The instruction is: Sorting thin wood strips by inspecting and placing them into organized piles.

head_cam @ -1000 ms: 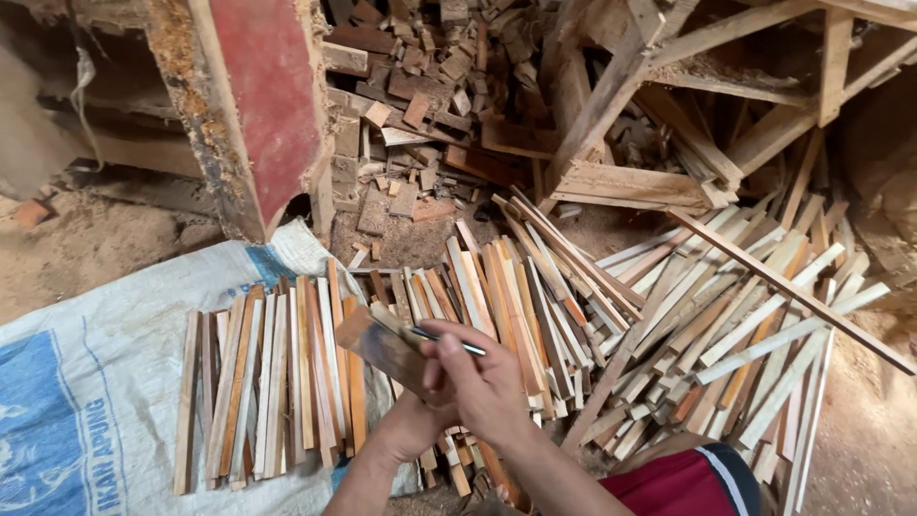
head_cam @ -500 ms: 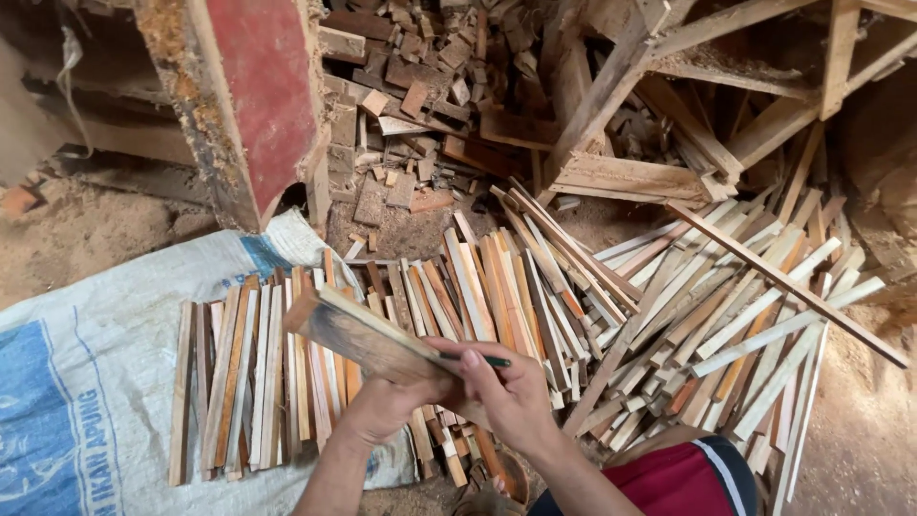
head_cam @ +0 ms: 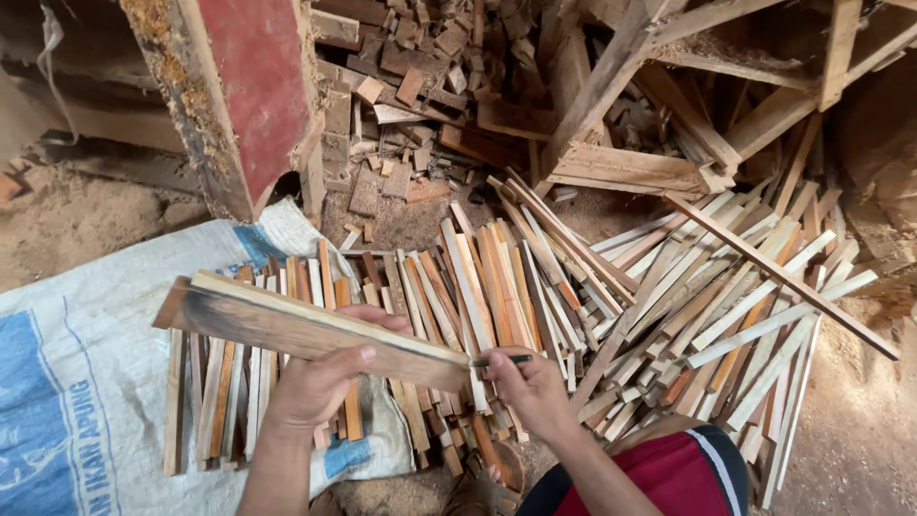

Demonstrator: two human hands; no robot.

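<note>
My left hand (head_cam: 320, 382) grips a long flat wooden slat (head_cam: 287, 320) from below, thumb on its near edge; the slat is held level and runs from upper left to its right end near my other hand. My right hand (head_cam: 530, 387) pinches a thin dark green pencil (head_cam: 501, 360) whose tip sits at the slat's right end. Below both hands lies a spread of thin wood strips (head_cam: 458, 287), some on a white and blue woven sack (head_cam: 86, 373).
A red-painted post (head_cam: 253, 86) with sawdust on its edge stands at upper left. Offcut blocks (head_cam: 411, 86) pile behind it. Rough timber frames (head_cam: 659, 105) lean at upper right. More slats (head_cam: 755, 296) fan out right. Sawdust floor surrounds.
The slat has been lifted and turned from a steep end-on tilt to lie level and broadside across my left hand. My right hand brought the pencil to its right end.
</note>
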